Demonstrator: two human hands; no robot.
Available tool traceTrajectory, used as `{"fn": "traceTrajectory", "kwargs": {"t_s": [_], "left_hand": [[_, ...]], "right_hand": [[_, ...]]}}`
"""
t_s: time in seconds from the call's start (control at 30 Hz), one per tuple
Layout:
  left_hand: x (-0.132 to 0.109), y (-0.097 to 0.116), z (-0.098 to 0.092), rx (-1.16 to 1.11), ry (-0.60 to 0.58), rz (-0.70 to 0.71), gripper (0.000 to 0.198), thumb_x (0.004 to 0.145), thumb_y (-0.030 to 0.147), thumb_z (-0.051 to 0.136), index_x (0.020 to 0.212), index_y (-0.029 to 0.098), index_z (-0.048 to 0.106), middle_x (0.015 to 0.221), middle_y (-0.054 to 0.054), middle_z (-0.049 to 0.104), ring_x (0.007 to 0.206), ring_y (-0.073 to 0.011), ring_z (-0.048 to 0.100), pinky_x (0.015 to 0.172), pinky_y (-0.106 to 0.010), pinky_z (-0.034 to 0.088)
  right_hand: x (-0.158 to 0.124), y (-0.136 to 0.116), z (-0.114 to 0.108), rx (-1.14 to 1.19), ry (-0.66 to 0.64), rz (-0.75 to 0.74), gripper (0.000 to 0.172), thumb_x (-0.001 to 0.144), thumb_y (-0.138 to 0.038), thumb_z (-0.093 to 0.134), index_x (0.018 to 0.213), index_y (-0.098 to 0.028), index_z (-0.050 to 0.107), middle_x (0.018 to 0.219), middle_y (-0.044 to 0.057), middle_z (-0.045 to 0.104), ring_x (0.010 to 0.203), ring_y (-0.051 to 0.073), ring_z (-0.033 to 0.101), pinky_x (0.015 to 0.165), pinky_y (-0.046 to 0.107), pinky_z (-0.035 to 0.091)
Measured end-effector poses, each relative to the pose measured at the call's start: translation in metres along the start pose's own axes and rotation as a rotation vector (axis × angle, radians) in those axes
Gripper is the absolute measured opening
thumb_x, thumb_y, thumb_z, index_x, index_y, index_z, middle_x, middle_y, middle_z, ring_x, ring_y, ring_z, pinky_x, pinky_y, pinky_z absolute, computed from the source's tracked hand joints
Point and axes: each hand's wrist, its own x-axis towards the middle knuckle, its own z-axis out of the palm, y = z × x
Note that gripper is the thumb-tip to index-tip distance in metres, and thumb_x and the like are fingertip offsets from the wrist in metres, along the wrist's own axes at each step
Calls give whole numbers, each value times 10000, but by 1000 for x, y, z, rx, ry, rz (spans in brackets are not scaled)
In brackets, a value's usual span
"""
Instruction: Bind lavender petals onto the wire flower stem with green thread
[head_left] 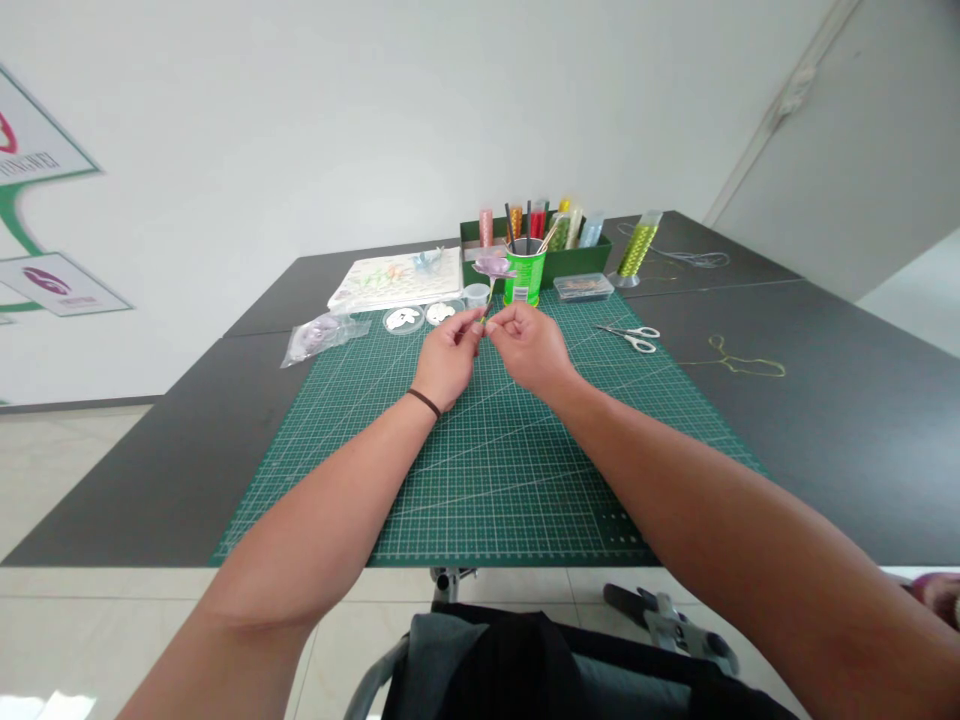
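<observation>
A small purple flower (493,265) stands on a thin green stem (489,300) above the green cutting mat (495,470). My left hand (447,357) and my right hand (531,345) meet at the base of that stem, both with fingertips pinched closed on it. A dark band circles my left wrist. The lowest part of the stem is hidden between my fingers.
Behind my hands stand a green cup of sticks (524,272), a dark green box of bead tubes (547,240), a clear case (583,287), white dishes (420,317), a plastic bag (322,335), a printed sheet (401,278). Scissors (634,336) and loose wire (739,362) lie right. Pliers (664,622) rest below the table edge.
</observation>
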Motion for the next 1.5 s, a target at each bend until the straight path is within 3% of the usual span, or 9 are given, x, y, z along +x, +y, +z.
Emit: {"fn": "traceTrajectory", "kwargs": {"t_s": [0.33, 0.5, 0.63, 0.8, 0.93, 1.07, 1.27, 1.37, 1.5], "left_hand": [[-1, 2, -2, 70, 17, -11, 177, 995, 222, 683, 1119, 183, 804, 841, -31, 784, 708, -132, 667, 693, -274, 546], [-3, 5, -2, 35, 16, -30, 110, 987, 209, 706, 1077, 178, 761, 924, -44, 803, 660, -117, 689, 644, -259, 549], [-3, 2, -2, 15, 8, 2, 91, 975, 195, 717, 1062, 186, 742, 945, -31, 797, 574, -86, 618, 583, -238, 507], [-1, -2, -1, 5, 27, 44, 127, 960, 193, 731, 1083, 202, 759, 892, -21, 767, 683, -111, 607, 642, -236, 495], [-2, 3, 1, -75, -2, -7, 143, 1017, 188, 617, 989, 213, 755, 720, 21, 649, 600, -108, 509, 582, -238, 423], [-3, 8, 3, -158, -12, -55, 172, 1017, 158, 580, 954, 200, 734, 752, 13, 653, 553, -89, 446, 513, -228, 354], [0, -1, 2, -58, 9, 4, 146, 1037, 251, 621, 1007, 208, 757, 811, -8, 705, 630, -105, 544, 606, -240, 467], [1, -4, 1, -1, 35, 52, 128, 1028, 270, 653, 1035, 216, 769, 868, -20, 748, 693, -120, 606, 670, -260, 523], [-2, 0, -1, -17, 22, 29, 91, 998, 220, 682, 1051, 211, 757, 798, 2, 732, 651, -114, 605, 636, -251, 518]], "right_hand": [[0, 3, 1, -19, 0, -10, 170, 923, -208, 645, 788, -243, 549, 570, -89, 418, 561, 126, 370, 605, 322, 313], [-1, 4, 1, 24, -25, -6, 162, 923, -232, 652, 798, -243, 550, 580, -81, 455, 551, 125, 383, 593, 312, 322], [-2, 0, 0, -27, -10, 2, 163, 917, -210, 644, 790, -244, 549, 576, -78, 456, 557, 130, 391, 599, 317, 312], [-1, 1, 0, -33, -2, -3, 142, 916, -209, 647, 800, -239, 570, 587, -74, 459, 567, 135, 395, 603, 323, 310], [0, 4, 0, -19, -6, -15, 156, 937, -233, 641, 804, -242, 560, 590, -75, 455, 564, 133, 386, 598, 325, 304], [0, 6, 1, -18, -7, -25, 181, 939, -242, 642, 790, -247, 539, 579, -80, 436, 561, 130, 376, 595, 319, 294], [0, 5, 0, -14, -18, -14, 140, 942, -248, 627, 815, -240, 569, 617, -54, 540, 575, 136, 420, 603, 317, 322], [0, 2, 0, -31, -8, -14, 143, 928, -231, 634, 804, -242, 562, 591, -70, 495, 564, 132, 400, 604, 320, 321], [-2, -3, -1, -46, 4, -9, 162, 923, -228, 640, 789, -245, 550, 576, -80, 450, 560, 127, 381, 601, 317, 309]]}}
